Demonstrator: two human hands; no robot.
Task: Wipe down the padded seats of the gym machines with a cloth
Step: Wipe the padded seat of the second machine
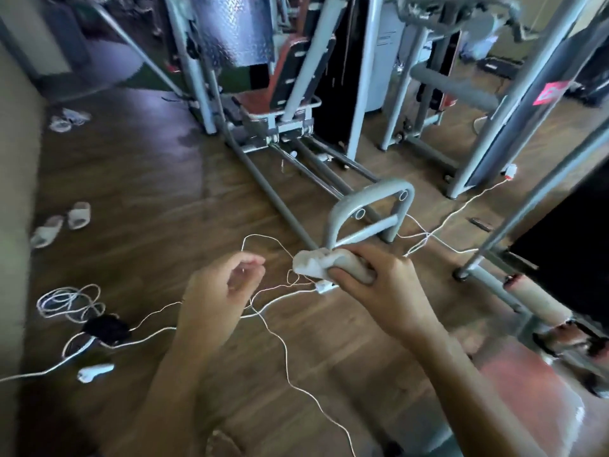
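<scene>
My right hand (379, 285) grips a bunched white-grey cloth (321, 263) in mid-air above the wooden floor, in front of a grey metal foot bar (369, 212). My left hand (224, 288) hovers to the left of the cloth with loosely curled fingers and holds nothing. A red padded seat (527, 390) lies under my right forearm at the lower right, its surface shiny. Farther back stands another machine with a red seat (253, 100) and a red-edged black backrest (296, 70).
Thin white cords (280, 341) trail across the floor, with a coiled bundle (69, 301) and a black adapter (105, 328) at the left. Two slippers (62, 222) lie by the left wall. Grey machine frames (514, 110) and a worn foam roller (534, 298) crowd the right.
</scene>
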